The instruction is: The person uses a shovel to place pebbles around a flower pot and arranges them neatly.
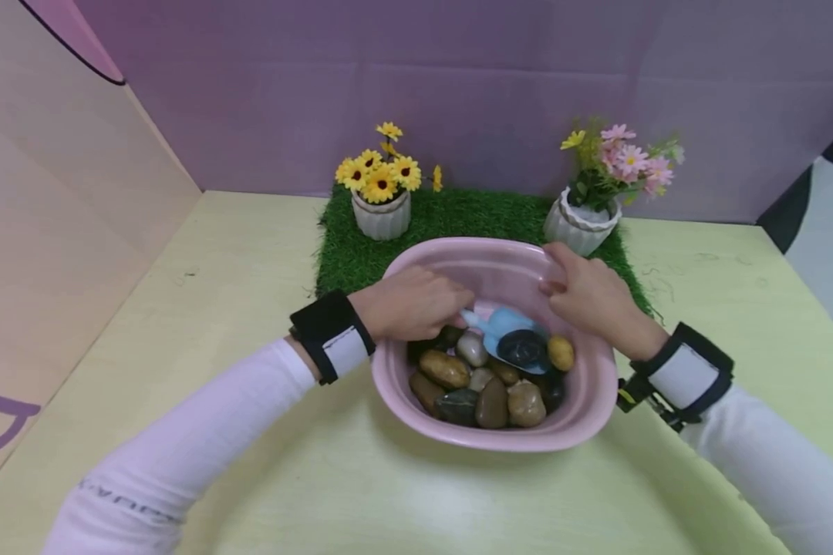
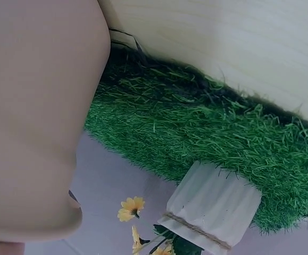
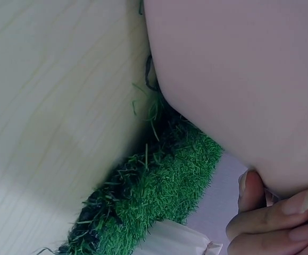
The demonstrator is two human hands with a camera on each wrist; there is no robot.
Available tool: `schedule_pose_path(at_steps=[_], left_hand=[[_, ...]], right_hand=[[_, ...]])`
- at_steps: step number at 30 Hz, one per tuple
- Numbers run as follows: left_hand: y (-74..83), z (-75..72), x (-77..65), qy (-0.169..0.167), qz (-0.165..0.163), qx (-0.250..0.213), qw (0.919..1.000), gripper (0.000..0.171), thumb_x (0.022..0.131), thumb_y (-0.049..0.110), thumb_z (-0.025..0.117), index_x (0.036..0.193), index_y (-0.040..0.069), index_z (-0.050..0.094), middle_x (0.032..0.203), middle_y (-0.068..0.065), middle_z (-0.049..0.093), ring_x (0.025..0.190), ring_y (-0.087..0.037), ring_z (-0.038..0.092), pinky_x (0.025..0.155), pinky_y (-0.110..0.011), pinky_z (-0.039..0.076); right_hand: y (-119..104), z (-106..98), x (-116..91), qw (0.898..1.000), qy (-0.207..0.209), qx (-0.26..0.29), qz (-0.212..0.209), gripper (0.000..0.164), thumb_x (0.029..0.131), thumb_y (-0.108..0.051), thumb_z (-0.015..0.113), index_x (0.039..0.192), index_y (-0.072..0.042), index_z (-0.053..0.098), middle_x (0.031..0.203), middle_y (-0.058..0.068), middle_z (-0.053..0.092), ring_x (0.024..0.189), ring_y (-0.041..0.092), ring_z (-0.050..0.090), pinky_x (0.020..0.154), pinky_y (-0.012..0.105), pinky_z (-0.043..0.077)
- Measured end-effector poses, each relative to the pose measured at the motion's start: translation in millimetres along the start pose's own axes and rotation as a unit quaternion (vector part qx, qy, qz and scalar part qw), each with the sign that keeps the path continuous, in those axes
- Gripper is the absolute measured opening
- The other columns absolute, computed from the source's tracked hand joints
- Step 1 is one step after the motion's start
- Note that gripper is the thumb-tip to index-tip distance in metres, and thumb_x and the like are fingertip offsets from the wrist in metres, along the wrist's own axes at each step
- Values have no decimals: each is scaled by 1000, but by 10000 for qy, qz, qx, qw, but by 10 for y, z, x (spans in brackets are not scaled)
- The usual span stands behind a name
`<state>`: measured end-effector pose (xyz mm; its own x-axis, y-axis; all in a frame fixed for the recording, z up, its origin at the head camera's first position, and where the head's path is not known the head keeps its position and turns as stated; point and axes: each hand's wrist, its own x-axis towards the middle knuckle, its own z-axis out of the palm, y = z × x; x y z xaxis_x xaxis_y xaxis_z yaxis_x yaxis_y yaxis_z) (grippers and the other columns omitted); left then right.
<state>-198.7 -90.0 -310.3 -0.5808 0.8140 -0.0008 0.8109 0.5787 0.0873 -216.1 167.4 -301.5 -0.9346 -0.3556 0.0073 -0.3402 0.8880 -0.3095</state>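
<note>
A pink oval basin (image 1: 493, 440) holds several smooth stones in brown, grey and black. My left hand (image 1: 416, 301) reaches over the basin's left side and grips the handle of a light blue scoop (image 1: 505, 319). A dark round stone (image 1: 523, 349) lies on the scoop's bowl, and a yellowish stone (image 1: 561, 353) sits just right of it. With its fingers curled over the far right rim, my right hand (image 1: 590, 297) holds the basin. The right wrist view shows the fingers (image 3: 273, 220) at the basin's edge. In the left wrist view the basin wall (image 2: 31, 117) hides the scoop.
Behind the basin lies a green artificial grass mat (image 1: 472, 208). On it stand a white pot (image 1: 383, 217) of yellow flowers at left and another white pot (image 1: 575, 225) of pink flowers at right. A purple backdrop (image 1: 458, 108) rises behind the pale wooden table (image 1: 305, 493).
</note>
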Motion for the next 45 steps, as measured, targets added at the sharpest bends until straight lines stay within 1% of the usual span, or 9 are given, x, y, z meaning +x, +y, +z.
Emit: schedule_pose_path(at_steps=[3,7,14,22,27,30,36,42,45], left_hand=[[-6,0,1,47,55,14,10000,17,100,28,57,103,13,62,93,0,68,90,-17,66,85,-34,50],[-16,2,8,128,105,-150,9998,12,98,24,60,102,12,61,93,0,66,92,-18,64,88,-35,50],[-21,7,10,125,163,-252,9995,11,99,23,59,102,12,60,96,0,65,98,-18,63,93,-35,49],[-1,9,20,-127,-107,-69,9998,17,103,26,50,109,12,59,101,-1,64,103,-18,62,96,-35,47],[0,10,19,-52,-157,-11,9999,19,104,27,49,110,12,58,100,-1,63,101,-18,62,95,-35,48],[-5,14,17,6,-80,-82,9999,17,103,27,51,108,12,58,98,-1,63,99,-18,62,93,-35,48],[-13,11,27,-2,148,-443,9989,15,101,24,54,104,11,59,96,-1,64,94,-17,63,88,-32,50],[20,-43,-10,-318,-11,-823,9961,15,100,23,57,108,11,62,102,0,68,93,-13,65,88,-30,51],[51,-77,-14,-419,-68,-954,9945,15,98,22,60,107,11,64,99,1,69,89,-12,65,85,-29,51]], right_hand=[[4,5,6,10000,38,-31,-32,52,93,-20,58,140,-5,42,89,22,67,62,28,58,49,33,43],[8,2,5,10000,48,-24,-47,52,93,-20,59,140,-5,42,90,22,67,62,28,59,49,34,44],[5,10,10,10000,7,25,-36,53,92,-19,60,140,-5,42,90,22,67,60,26,59,48,33,44],[15,16,15,10000,16,-12,-64,53,92,-20,60,140,-4,43,91,23,67,60,26,58,48,33,44],[19,20,20,10000,47,12,-51,53,92,-21,61,139,-4,43,94,24,68,65,29,62,51,36,47],[19,23,22,10000,16,49,-33,53,93,-22,62,140,-5,43,94,24,68,65,28,62,51,35,46],[29,16,9,10000,-40,60,14,54,93,-22,61,141,-5,42,94,25,68,63,27,61,50,34,45],[13,19,10,9999,-11,88,-54,54,93,-19,60,142,-5,41,94,24,67,62,27,59,49,33,44],[11,13,14,10000,-13,69,-68,54,93,-19,59,142,-5,41,94,25,67,63,28,60,50,34,44]])
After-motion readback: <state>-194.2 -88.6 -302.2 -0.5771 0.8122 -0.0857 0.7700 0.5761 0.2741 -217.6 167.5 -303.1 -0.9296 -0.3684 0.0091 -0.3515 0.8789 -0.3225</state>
